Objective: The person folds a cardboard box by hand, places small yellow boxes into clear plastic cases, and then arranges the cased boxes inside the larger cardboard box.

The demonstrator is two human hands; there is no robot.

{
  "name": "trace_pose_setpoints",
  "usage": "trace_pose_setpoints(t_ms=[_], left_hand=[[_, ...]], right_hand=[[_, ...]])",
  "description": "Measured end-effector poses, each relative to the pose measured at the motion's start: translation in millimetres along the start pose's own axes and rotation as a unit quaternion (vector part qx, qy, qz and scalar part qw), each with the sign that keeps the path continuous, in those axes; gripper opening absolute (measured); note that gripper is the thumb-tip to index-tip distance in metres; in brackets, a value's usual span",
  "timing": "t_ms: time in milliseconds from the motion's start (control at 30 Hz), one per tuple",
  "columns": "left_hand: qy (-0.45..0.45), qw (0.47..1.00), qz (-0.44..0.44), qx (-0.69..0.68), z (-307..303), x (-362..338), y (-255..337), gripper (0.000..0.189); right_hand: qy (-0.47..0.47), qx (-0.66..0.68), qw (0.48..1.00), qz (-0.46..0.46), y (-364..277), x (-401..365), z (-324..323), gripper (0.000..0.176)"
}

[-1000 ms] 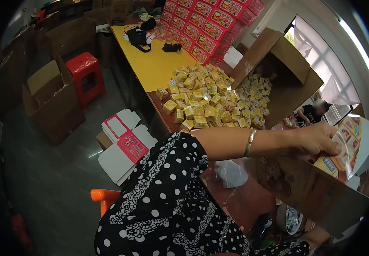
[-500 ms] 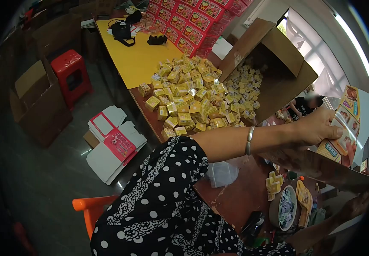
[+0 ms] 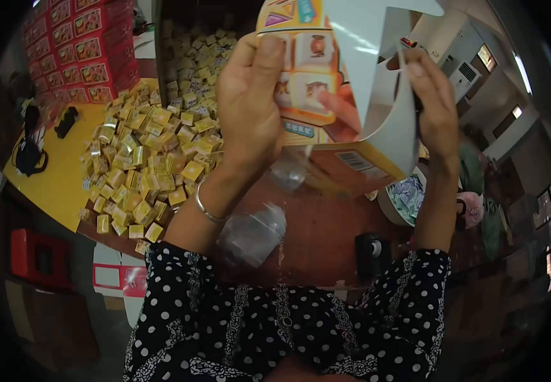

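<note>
Carton [image 3: 345,162], printed and part-folded, held up near camera above table [image 3: 326,235]; left hand [image 3: 250,108] closed on its pictured panel, thumb in front; right hand [image 3: 431,95] pinching its white flap; small yellow boxes [image 3: 148,159] heaped on table, to the left.

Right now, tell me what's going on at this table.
A person in black polka-dot sleeves holds a printed yellow-and-orange cardboard carton up in front of the camera, half-folded, with its white inside showing. The left hand grips its printed face, and the right hand pinches the white flap with its fingers. Below, a heap of small yellow boxes lies on the reddish-brown wooden table, with stacked red printed cartons behind it.
</note>
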State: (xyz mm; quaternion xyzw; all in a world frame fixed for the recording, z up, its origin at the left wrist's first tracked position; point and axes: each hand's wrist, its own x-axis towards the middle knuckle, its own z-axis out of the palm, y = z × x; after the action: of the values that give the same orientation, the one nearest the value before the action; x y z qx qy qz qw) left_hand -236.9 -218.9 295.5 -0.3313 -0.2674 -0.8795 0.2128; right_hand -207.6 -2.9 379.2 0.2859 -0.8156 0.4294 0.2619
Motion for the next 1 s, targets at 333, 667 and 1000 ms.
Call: trace_pose_setpoints(t_ms=[333, 667, 1000], left_hand=[[0.024, 0.998, 0.019, 0.056, -21.5, -23.6, -22.7, 0.028], [-0.065, 0.985, 0.141, 0.08, 18.4, 0.7, -53.4, 0.028], [0.085, 0.961, -0.209, 0.162, -58.2, -149.9, -124.7, 0.034]], right_hand=[[-0.105, -0.199, 0.973, -0.059, 23.8, -45.2, 8.4, 0.062], [-0.029, -0.31, 0.927, -0.21, 4.2, -81.5, -22.9, 0.106], [-0.053, -0.391, 0.901, -0.18, 62.5, -190.7, 26.4, 0.103]])
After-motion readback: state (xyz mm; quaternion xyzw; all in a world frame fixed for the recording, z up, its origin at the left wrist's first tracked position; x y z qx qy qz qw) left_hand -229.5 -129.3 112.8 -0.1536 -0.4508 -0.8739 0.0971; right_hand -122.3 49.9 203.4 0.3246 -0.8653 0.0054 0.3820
